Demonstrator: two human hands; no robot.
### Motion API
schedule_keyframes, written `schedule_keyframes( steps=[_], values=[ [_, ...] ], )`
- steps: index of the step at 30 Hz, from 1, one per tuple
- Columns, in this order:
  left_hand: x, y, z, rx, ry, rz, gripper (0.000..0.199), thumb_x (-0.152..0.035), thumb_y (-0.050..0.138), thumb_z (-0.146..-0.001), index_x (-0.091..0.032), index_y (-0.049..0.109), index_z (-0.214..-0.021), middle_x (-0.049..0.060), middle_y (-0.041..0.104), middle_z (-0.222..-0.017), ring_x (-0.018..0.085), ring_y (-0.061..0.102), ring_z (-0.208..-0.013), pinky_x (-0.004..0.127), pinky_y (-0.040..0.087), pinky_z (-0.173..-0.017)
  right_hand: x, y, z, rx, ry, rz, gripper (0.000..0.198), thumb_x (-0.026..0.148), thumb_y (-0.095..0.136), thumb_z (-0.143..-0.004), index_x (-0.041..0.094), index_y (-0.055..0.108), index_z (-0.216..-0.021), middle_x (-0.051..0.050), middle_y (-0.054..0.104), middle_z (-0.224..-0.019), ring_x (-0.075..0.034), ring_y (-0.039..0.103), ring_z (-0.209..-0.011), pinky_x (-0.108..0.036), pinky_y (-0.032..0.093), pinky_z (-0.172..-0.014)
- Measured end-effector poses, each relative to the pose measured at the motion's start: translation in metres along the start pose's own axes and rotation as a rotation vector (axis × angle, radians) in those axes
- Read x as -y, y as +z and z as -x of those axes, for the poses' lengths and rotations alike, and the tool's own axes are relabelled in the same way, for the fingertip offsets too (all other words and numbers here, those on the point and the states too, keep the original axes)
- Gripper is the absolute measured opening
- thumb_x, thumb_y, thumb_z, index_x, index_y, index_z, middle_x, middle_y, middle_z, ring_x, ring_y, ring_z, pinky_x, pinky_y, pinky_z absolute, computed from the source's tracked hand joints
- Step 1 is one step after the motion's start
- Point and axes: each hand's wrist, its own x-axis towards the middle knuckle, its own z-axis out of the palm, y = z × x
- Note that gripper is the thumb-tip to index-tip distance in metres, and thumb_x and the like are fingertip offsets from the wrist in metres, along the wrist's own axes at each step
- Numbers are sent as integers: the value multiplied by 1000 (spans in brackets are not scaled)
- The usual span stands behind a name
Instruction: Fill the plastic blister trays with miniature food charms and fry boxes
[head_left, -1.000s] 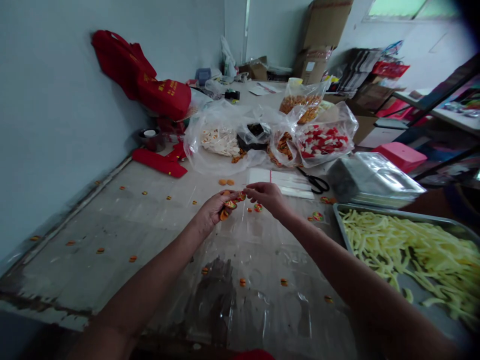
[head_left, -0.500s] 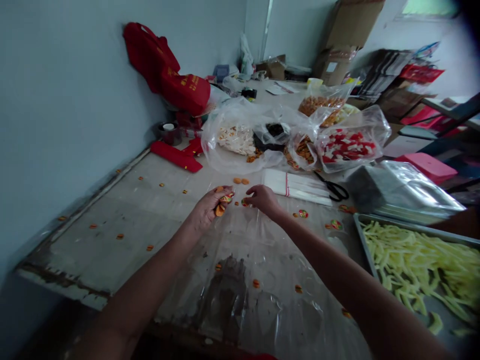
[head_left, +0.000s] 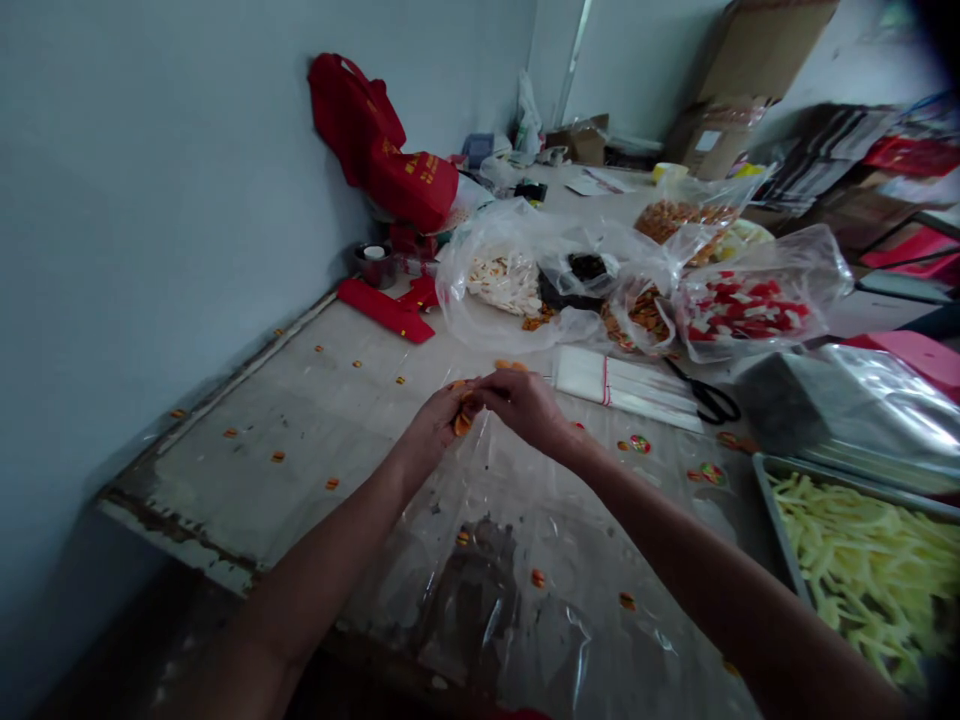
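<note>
Since half a second ago the right hand (head_left: 525,405) has swung over to meet the left hand (head_left: 442,420), and the view has drifted so everything sits further right. The two hands now touch above the grey, stained bench (head_left: 300,440). The left hand's grip is curled around a small cluster of round orange-and-red candy pieces (head_left: 463,420), only partly visible between its fingers. The right hand's fingertips press together at that cluster; whether they pinch a piece is hidden by the knuckles. A crinkled clear plastic sheet (head_left: 517,600) lies under both forearms, with a few loose orange pieces on it. Beyond the hands lies a flat stack of clear white-edged sleeves (head_left: 630,385), with black scissors (head_left: 712,402) at its far end. Behind those sit clear bags of snacks, one holding red and white pieces (head_left: 742,305). A metal tray of pale yellow strips (head_left: 862,540) is cut off at the right edge. A red fabric bag (head_left: 390,150) leans on the wall.
</note>
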Motion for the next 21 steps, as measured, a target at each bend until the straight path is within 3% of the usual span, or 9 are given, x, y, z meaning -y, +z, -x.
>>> schedule_keyframes(
  steps=[3, 5, 8, 12, 15, 18, 21],
  values=[
    [-21, -21, 4, -98, -16, 20, 12, -10, 67, -85, -13, 61, -76, 2, 62, -69, 4, 52, -50, 9, 35, -40, -20, 5, -17, -154, 280, -206, 25, 35, 60, -92, 15, 75, -97, -5, 73, -75, -17, 67, -68, -27, 52, -65],
    [-40, -38, 8, -168, 11, 57, 14, -13, 69, -87, -12, 60, -77, 4, 63, -73, 4, 54, -51, 9, 37, -40, -34, 8, -23, -254, 329, -198, 28, 36, 60, -93, 14, 74, -101, -6, 73, -77, -17, 68, -69, -27, 52, -64],
    [-63, -59, 16, -225, 88, 128, 12, -14, 68, -88, -12, 60, -80, 4, 64, -76, 4, 57, -53, 9, 38, -40, -46, 20, -23, -182, 145, 139, 21, 30, 59, -95, 16, 74, -99, -8, 73, -90, -19, 67, -80, -29, 50, -73],
    [-77, -67, 27, -184, 82, 236, 13, -19, 62, -94, -11, 61, -83, 5, 62, -76, 4, 58, -54, 8, 36, -39, -47, 43, -16, 201, -160, 681, 25, 18, 49, -100, 15, 73, -101, -12, 70, -99, -22, 62, -91, -32, 44, -82],
    [-78, -65, 32, -164, 81, 306, 14, -20, 55, -95, -11, 60, -85, 7, 63, -77, 5, 57, -54, 9, 37, -40, -43, 49, -16, 343, -194, 908, 25, 10, 51, -95, 16, 73, -103, -14, 69, -98, -26, 59, -97, -35, 41, -82],
    [-77, -64, 31, -183, 91, 346, 10, -14, 51, -92, -12, 58, -85, 7, 63, -78, 7, 58, -56, 11, 39, -42, -29, 43, -20, 317, -120, 871, 27, 7, 52, -93, 18, 74, -105, -12, 70, -95, -26, 60, -95, -35, 40, -80],
    [-73, -61, 26, -218, 106, 405, 7, -9, 51, -88, -13, 56, -84, 6, 62, -74, 8, 59, -59, 11, 41, -45, -3, 46, -22, 148, -86, 555, 23, 22, 58, -96, 18, 70, -115, -10, 71, -97, -22, 64, -88, -32, 43, -80]
  ],
)
